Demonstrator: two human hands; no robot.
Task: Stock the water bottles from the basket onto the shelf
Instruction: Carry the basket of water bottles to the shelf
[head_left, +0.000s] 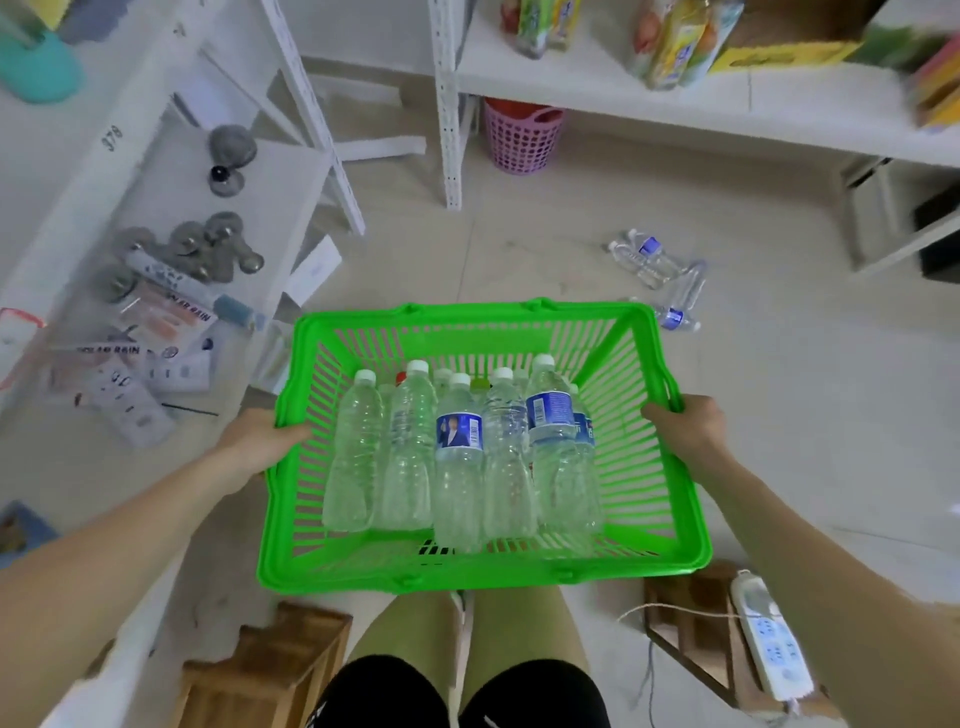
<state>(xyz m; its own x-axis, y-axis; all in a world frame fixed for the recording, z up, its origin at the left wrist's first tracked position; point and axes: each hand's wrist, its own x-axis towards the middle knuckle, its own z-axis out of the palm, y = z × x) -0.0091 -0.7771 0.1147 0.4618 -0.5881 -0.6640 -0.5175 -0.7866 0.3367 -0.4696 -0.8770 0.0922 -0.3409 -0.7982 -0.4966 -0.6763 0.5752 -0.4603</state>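
Observation:
A bright green slatted basket (691, 530) hangs in front of me above my knees. My left hand (260, 436) grips its left rim and my right hand (685, 423) grips its right rim. Inside lie several clear water bottles (460, 462) with white caps, side by side, caps pointing away from me; some carry blue labels. A white shelf (597, 88) runs across the upper right, holding juice bottles (670, 47). Three more water bottles (657, 267) lie loose on the floor beyond the basket to the right.
A white shelf unit (171, 218) on the left holds metal weights and packaged goods. A pink basket (522, 137) stands under the right shelf. Wooden crates (265, 670) sit by my legs, and a white power strip (771, 634) lies on the right one.

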